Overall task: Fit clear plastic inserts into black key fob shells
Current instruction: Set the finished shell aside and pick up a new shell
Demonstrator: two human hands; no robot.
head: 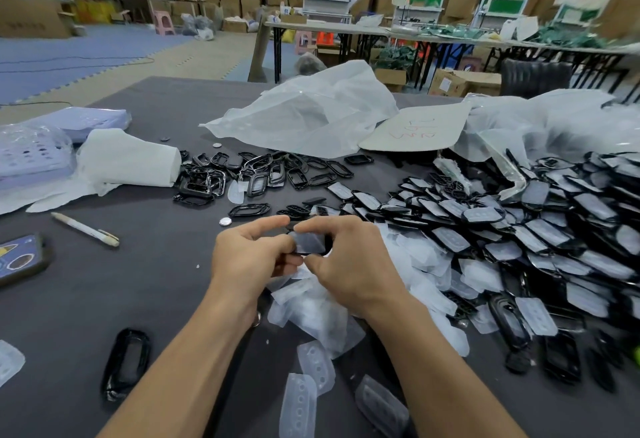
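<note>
Both hands are pinching one black shell (311,243) with a clear insert (306,239) sitting in it, left hand (251,257) and right hand (349,264) fingers curling round its ends, hovering over loose inserts (311,313).

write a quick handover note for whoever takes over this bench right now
Left hand and right hand both pinch one black key fob shell with a clear insert lying in it; I cannot tell if it is fully seated.
Done: big pile of fitted shells on the right of the table.
Left: empty shells heaped behind the hands, lone empty shell front left, loose clear inserts beneath and in front of the wrists.
</note>
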